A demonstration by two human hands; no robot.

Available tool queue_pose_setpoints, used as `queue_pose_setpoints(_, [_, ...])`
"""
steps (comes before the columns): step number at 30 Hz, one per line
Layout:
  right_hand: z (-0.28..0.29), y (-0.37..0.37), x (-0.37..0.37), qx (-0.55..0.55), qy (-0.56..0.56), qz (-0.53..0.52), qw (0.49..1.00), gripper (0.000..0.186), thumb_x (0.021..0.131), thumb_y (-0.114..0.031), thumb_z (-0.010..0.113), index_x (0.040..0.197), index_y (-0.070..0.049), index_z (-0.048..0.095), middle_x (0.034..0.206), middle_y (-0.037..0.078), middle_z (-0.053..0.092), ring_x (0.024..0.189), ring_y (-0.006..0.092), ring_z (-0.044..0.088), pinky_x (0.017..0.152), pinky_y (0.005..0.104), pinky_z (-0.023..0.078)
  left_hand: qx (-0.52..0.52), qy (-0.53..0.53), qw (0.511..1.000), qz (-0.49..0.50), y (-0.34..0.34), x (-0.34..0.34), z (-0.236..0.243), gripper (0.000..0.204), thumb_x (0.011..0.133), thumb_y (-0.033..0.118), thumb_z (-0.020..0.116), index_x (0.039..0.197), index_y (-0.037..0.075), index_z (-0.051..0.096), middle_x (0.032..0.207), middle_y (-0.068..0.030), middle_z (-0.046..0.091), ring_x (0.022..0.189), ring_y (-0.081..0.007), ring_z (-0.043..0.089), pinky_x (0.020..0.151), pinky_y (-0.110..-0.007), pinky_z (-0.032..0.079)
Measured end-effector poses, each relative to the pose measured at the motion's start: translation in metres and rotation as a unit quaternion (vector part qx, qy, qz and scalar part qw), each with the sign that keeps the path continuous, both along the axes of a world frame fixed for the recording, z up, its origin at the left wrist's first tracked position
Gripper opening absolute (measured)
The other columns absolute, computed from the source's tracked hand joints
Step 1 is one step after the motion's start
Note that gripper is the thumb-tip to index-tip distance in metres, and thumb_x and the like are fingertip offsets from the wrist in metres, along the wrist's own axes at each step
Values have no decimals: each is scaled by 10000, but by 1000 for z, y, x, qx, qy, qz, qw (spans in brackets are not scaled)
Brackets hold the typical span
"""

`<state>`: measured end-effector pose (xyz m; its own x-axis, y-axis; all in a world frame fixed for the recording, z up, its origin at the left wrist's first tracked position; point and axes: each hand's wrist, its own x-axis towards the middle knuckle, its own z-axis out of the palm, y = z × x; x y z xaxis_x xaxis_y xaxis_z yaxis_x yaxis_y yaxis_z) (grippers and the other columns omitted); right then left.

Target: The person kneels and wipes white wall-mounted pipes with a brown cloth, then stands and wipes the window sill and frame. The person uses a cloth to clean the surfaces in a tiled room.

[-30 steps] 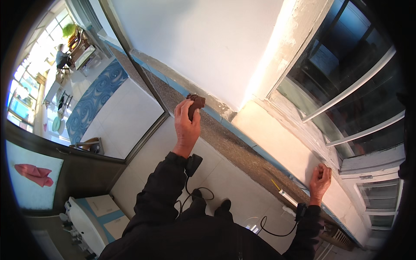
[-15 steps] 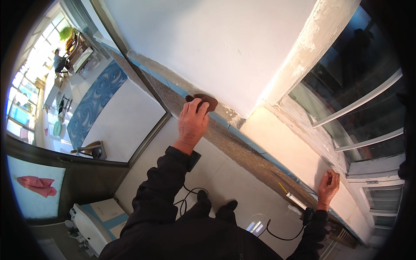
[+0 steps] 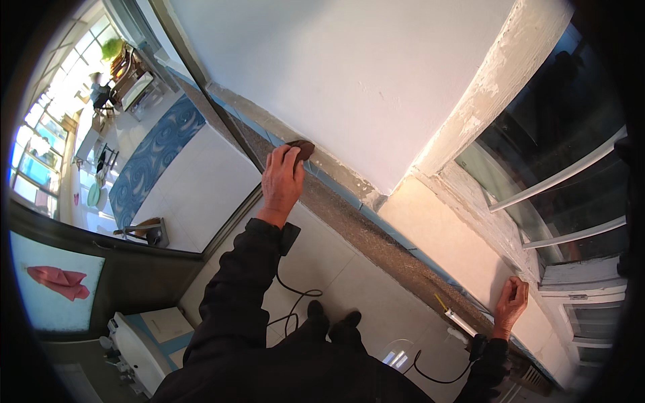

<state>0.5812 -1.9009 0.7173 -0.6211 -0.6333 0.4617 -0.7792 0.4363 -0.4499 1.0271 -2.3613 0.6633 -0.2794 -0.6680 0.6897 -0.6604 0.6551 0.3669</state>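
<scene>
My left hand [image 3: 282,180] is closed on a dark brown, flat pad with a rounded edge [image 3: 306,147]. It presses the pad on the rough grey strip [image 3: 332,168] at the foot of the white wall, just above a blue tile edge [image 3: 356,199]. My fingers and palm hide part of the pad. On the right, my right hand [image 3: 512,305] rests on the cream window sill [image 3: 430,221] with its fingers curled in. Whether anything is inside those fingers cannot be seen.
A white tube with a yellow tip [image 3: 460,323] lies by the brown stone strip [image 3: 349,225]. Black cable [image 3: 295,293] loops on the floor near my feet. A barred window [image 3: 561,168] stands at right, a dark-framed glass pane [image 3: 181,195] at left. Beyond it sits a person [image 3: 101,88].
My left hand has slid the brown pad left along the strip, away from the sill's corner. The right hand stays on the sill. The whole view has shifted slightly.
</scene>
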Motion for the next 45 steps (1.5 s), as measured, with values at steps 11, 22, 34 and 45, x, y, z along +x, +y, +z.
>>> queue_pose_setpoints(11, [-4, 2, -1, -1, 21, 15, 1000, 116, 1012, -51, 666, 1118, -12, 690, 945, 99, 630, 787, 232, 625, 704, 372, 503, 45, 8, 997, 69, -38, 15, 1, 311, 976, 138, 709, 1279, 89, 657, 1300, -137, 628, 1208, -400, 611, 992, -507, 533])
queue_pose_setpoints(22, [-15, 6, -6, 23, 62, -90, 994, 124, 1028, -90, 643, 1101, -6, 698, 933, 101, 621, 799, 234, 596, 721, 374, 489, 67, 117, 987, 90, -120, 59, -21, 300, 985, 134, 706, 1273, 68, 650, 1271, -166, 630, 1170, -416, 622, 958, -507, 536])
queue_pose_setpoints(34, [-25, 21, -21, 43, 94, -135, 985, 165, 1077, -157, 608, 1119, -5, 658, 961, 137, 639, 800, 273, 587, 714, 398, 481, 127, 164, 965, 160, -250, 130, -20, 294, 1026, 249, 676, 1260, 71, 680, 1231, -173, 658, 1135, -431, 659, 956, -515, 532])
queue_pose_setpoints(45, [-23, 20, -18, 28, 105, -130, 986, 164, 1080, -149, 605, 1108, 6, 653, 931, 128, 615, 776, 254, 544, 708, 395, 463, 85, 131, 973, 169, -239, 129, -29, 276, 1022, 259, 670, 1236, 86, 676, 1219, -176, 665, 1108, -431, 666, 922, -518, 545])
